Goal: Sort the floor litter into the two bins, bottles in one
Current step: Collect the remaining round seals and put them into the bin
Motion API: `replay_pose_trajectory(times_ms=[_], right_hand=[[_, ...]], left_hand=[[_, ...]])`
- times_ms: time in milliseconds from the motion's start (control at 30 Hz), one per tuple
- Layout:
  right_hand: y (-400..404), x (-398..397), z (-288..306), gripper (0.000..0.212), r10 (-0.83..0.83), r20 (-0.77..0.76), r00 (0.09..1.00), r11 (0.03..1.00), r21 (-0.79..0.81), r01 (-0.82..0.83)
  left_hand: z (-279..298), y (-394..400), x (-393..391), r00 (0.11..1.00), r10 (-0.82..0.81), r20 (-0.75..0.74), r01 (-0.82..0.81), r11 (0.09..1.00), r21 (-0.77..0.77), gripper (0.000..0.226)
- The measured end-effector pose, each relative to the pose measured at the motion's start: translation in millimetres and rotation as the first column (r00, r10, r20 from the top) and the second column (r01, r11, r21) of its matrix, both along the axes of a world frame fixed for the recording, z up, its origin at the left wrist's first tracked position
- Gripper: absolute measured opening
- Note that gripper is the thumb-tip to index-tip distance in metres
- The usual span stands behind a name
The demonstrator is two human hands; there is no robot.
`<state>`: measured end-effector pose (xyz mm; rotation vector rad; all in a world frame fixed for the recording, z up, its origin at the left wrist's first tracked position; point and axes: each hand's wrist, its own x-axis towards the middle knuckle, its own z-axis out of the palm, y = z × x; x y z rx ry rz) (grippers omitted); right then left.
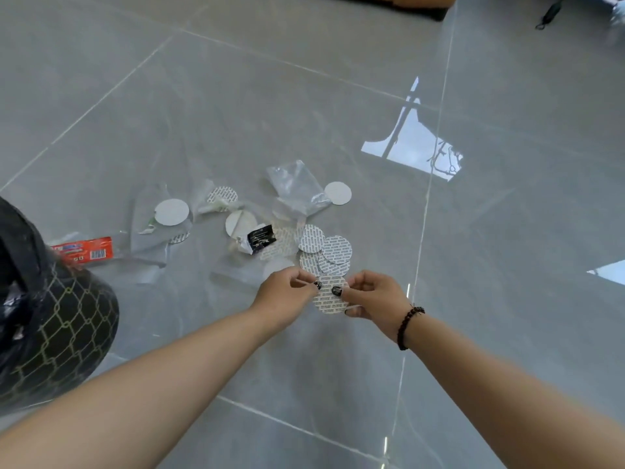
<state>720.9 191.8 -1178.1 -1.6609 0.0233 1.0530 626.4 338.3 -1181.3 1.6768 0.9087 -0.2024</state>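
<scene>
Printed disc (329, 297) pinched between both hands, low over the floor (304, 96).

Left hand (287, 292) & right hand (375, 296) each clamp fingers on disc's edge (thumbs on top). More discs (329, 253), clear wrappers (297, 187), black sachet (262, 238), red wrapper (86, 252) lie beyond; mesh bin (50, 316) w/ black liner at left.

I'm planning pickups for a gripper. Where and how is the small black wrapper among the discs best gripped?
Pinch the black wrapper from above at its crumpled, raised left end, where the foil seems to lift off the floor. Its flat right part lies against printed discs, so a pinch there might drag one along.
</scene>
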Motion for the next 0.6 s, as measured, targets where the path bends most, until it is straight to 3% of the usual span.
replay_pose_trajectory(times_ms=[167,233,300,367,467,533,600], right_hand=[[7,-10,-2,0.019,0.040,-0.058,0.997,0.997,-0.062,-0.044],[17,-6,-4,0.022,0.136,0.104,0.985,0.978,-0.170,-0.117],[28,10,-7,0.021,0.302,0.433,0.849,0.911,-0.393,-0.124],[41,27,-7,0.027,0.520,0.577,0.630,0.811,-0.565,-0.151],[59,46,-12,0.075,0.764,0.427,0.483,0.612,-0.717,-0.333],[66,47,-16,0.073,0.851,0.355,0.387,0.493,-0.794,-0.356],[69,45,-24,0.055,0.891,0.347,0.292,0.429,-0.853,-0.298]], left_hand=[[3,13,-9,0.998,-0.026,0.051,0.031,0.995,-0.097,0.007],[2,17,-13,1.000,-0.025,0.008,0.025,0.996,-0.090,0.012],[2,21,-16,0.999,0.035,-0.030,-0.039,0.991,-0.125,0.013],[4,26,-20,0.990,0.128,-0.058,-0.136,0.977,-0.164,0.012],[7,31,-26,0.978,0.199,-0.062,-0.208,0.957,-0.203,0.014],[10,34,-28,0.978,0.201,-0.062,-0.210,0.946,-0.247,0.014],[12,38,-31,0.979,0.195,-0.059,-0.204,0.933,-0.297,0.010]])
